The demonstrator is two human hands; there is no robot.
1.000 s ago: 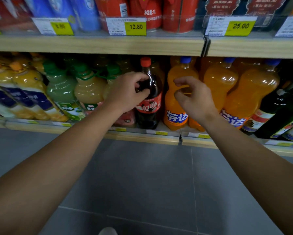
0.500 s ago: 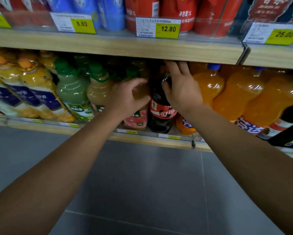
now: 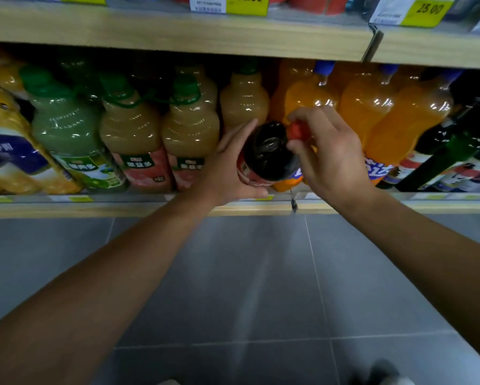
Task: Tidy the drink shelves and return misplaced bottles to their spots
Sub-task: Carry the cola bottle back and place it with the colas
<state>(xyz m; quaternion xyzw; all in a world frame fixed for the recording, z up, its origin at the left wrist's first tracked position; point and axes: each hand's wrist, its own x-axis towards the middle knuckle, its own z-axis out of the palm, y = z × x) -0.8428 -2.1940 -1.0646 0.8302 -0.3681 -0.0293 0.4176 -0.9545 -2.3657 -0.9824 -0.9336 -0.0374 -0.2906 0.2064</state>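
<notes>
**Cola bottle tipped out at the shelf's front edge, both hands on it**

Reading the tags first: up on the top shelf's front edge (image 3: pixel 177 37), a yellow price tag (image 3: pixel 247 2) shows "12.80", cut off at the top, and further right another tag (image 3: pixel 425 11) reads "25.00". The print on the white halves is too small to make out.

Down on the lower shelf (image 3: pixel 94 208), the juice bottles (image 3: pixel 133 134) with green caps carry red-pink labels with a green badge and white characters, blurred. Far left, a yellow juice bottle (image 3: pixel 8 145) wears a blue-and-white label. To the right stand the orange soda bottles (image 3: pixel 372 112) with blue caps and blue-white lettering low down. At the far right end, dark glass bottles (image 3: pixel 455 154) lean with red-white labels.

Room to move: the bottles stand packed shoulder to shoulder, necks close under the upper shelf. In front of the lower shelf's lip, grey floor tiles (image 3: pixel 261 287) lie open.

Now the action: the cola bottle (image 3: pixel 266 151), dark with a red label, tilts forward over the lower shelf's front edge, between the juice row and the orange sodas. The left hand (image 3: pixel 227 168) cups its left side, fingers straight up along the shoulder, thumb under the label. The right hand (image 3: pixel 327 151) pinches the red cap (image 3: pixel 298 130), fingers curled over it.
</notes>
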